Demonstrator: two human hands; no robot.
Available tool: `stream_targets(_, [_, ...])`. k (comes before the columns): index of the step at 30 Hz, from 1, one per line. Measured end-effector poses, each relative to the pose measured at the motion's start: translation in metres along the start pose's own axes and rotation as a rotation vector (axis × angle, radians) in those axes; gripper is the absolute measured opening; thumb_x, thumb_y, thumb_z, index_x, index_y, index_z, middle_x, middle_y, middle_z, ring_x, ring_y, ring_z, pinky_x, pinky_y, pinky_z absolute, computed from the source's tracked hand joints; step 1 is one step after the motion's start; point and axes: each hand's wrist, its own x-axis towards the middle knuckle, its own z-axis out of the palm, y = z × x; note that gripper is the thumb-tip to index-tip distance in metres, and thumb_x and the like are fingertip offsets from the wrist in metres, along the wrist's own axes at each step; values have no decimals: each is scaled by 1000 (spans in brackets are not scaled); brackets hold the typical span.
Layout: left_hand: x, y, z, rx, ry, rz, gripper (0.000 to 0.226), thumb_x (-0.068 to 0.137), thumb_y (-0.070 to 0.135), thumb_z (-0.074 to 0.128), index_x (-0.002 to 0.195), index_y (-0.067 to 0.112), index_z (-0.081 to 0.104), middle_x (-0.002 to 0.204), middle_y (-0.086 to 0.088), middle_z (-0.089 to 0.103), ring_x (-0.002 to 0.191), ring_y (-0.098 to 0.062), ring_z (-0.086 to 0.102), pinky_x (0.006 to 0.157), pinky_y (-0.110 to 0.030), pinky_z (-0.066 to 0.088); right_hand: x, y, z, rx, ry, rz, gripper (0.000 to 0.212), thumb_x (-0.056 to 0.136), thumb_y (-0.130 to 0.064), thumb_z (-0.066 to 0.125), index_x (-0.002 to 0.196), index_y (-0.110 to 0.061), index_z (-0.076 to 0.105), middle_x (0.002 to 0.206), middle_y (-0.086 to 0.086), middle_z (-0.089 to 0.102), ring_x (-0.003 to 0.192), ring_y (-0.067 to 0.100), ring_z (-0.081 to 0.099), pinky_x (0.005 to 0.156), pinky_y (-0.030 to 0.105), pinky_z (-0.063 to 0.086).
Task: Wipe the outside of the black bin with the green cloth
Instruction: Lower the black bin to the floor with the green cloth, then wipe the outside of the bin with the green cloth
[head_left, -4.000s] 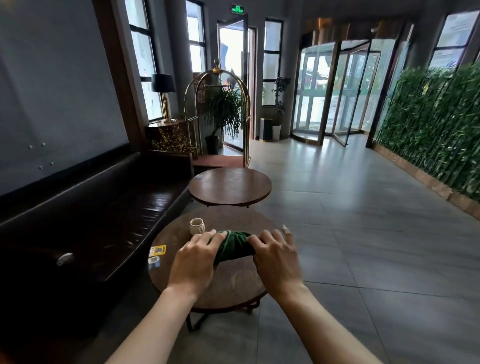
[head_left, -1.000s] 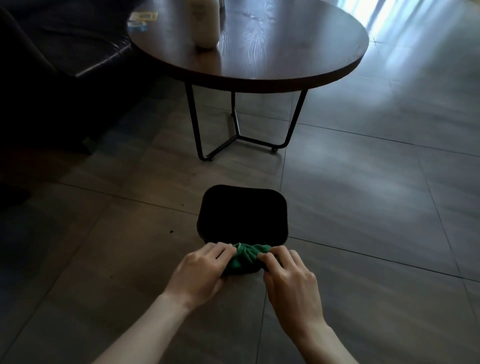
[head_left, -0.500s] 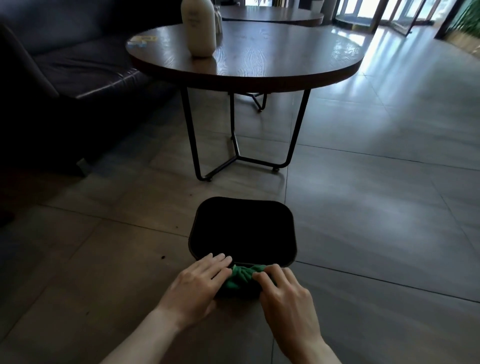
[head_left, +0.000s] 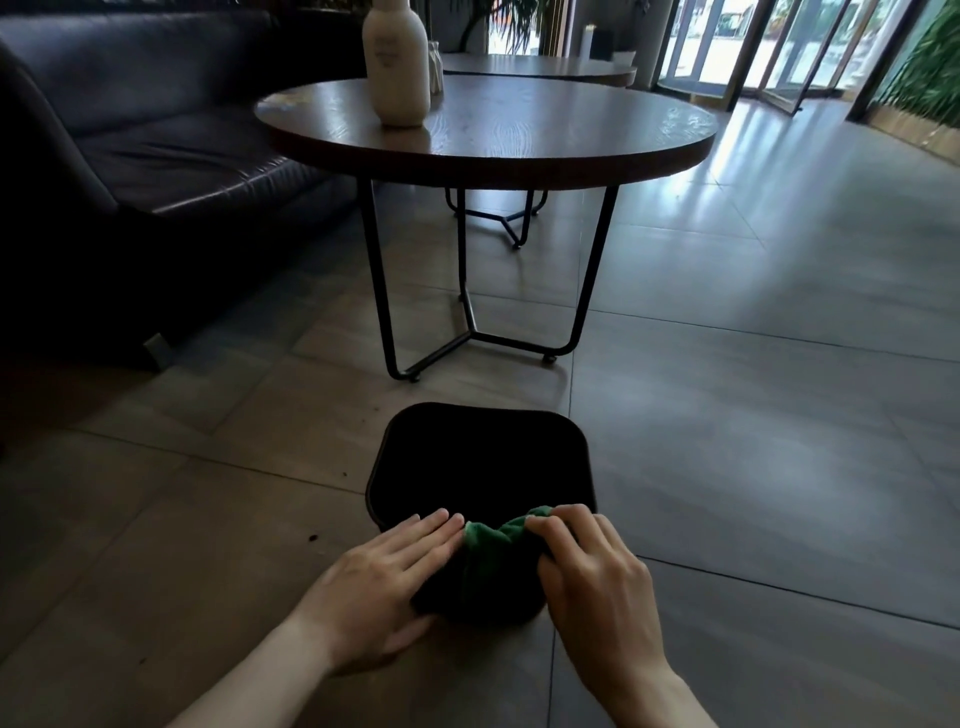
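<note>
A black bin (head_left: 480, 457) with a rounded square mouth stands on the tiled floor just in front of me. The green cloth (head_left: 493, 551) is bunched against the bin's near outer wall, just below the rim. My left hand (head_left: 384, 577) lies flat on the cloth's left part, fingers together and pointing at the bin. My right hand (head_left: 592, 566) grips the cloth's right part with curled fingers. Most of the bin's near wall is hidden behind my hands and the cloth.
A round wooden table (head_left: 488, 135) on thin black metal legs stands just beyond the bin, with a cream bottle (head_left: 396, 62) on it. A dark leather sofa (head_left: 130, 156) runs along the left. A second round table (head_left: 540, 67) sits farther back. Open tiled floor (head_left: 779, 364) lies to the right.
Four seconds ago both hands held the cloth on the table top; now they press it on the bin's near side. Over the last second the view tilted up and closer to the bin.
</note>
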Motion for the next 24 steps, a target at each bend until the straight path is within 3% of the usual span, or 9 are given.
stream_targets(6, [20,-17,9,-54,48,-46,83,97,50,49,160,29,-1,168,14,3,154,-5,-3,126,-29,8,19,8,-15,56,160,29,27,83,0,77,105,-14,72,103,1,67,88,23,67,59,41,58])
stream_targets(15, [72,-51,5,-117,141,-102,75,100,21,53,159,31,8,166,16,4,153,-2,-6,127,-33,6,35,20,-14,83,308,27,29,83,3,77,106,-13,72,103,-2,66,87,18,65,64,34,57])
stream_targets(20, [96,-71,5,-39,159,-160,84,96,13,53,158,41,4,166,22,4,155,-7,-3,126,-51,0,46,28,5,67,326,49,27,83,4,76,106,-11,72,101,0,65,82,20,64,61,37,56])
stream_targets(24, [108,-77,6,-75,285,-186,68,98,19,57,154,44,28,161,15,31,151,-11,25,124,-43,18,52,32,22,68,326,58,27,84,2,76,106,-12,72,102,-1,64,82,20,64,62,38,56])
